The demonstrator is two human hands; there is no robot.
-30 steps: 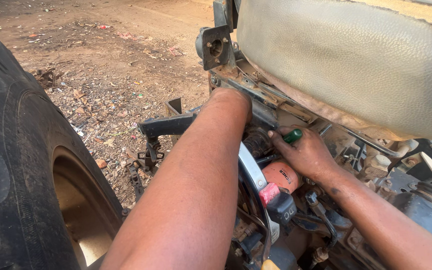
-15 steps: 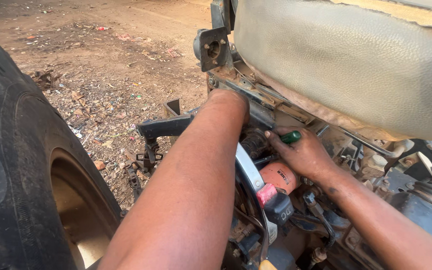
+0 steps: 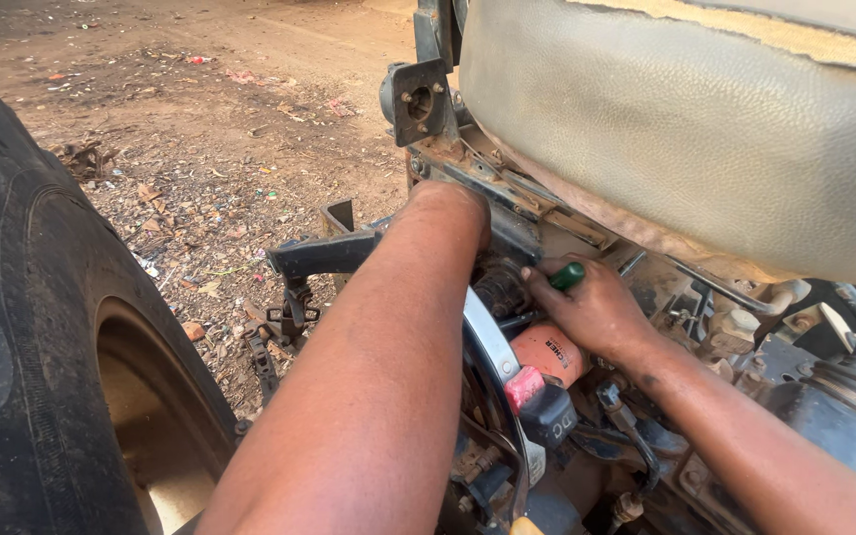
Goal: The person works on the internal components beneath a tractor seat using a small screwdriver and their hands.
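Under the worn seat cushion (image 3: 686, 139), your right hand (image 3: 591, 312) is clenched around a green tool handle (image 3: 566, 275); its working end is hidden. Just below that grip sits an orange cylindrical filter (image 3: 547, 352) with a dark label, beside a red-and-black connector (image 3: 539, 401). Your left hand (image 3: 468, 213) is buried behind the frame, so its grip cannot be determined. A large tyre (image 3: 42, 347) stands well to the left.

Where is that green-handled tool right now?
In the head view, the green-handled tool sits right of centre, gripped in the right hand, just above the orange cylinder and under the worn seat.
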